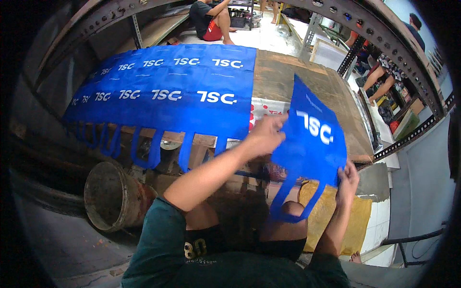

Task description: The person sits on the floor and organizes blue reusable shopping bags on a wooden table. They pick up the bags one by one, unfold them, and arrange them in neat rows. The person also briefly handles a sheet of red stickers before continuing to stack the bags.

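A blue tote bag point(312, 144) with a white print hangs tilted in front of me, its looped handles point(288, 218) dangling over my knee. My right hand point(349, 180) pinches its lower right corner between thumb and fingers. At the bag's left edge is my left hand point(265, 137), fingers bent and smeared by motion; whether they grip the cloth I cannot make out. To the left, blue printed bags point(211, 113) lie overlapped in two rows on a wooden board point(276, 72), and the near row's handles point(153, 149) hang off the front edge.
A stained bucket point(108, 197) stands below at the left. Perforated metal bars point(355, 21) frame the work area. A yellow sack point(355, 225) lies at lower right. One person point(209, 21) sits on the floor beyond the board; others are at the right.
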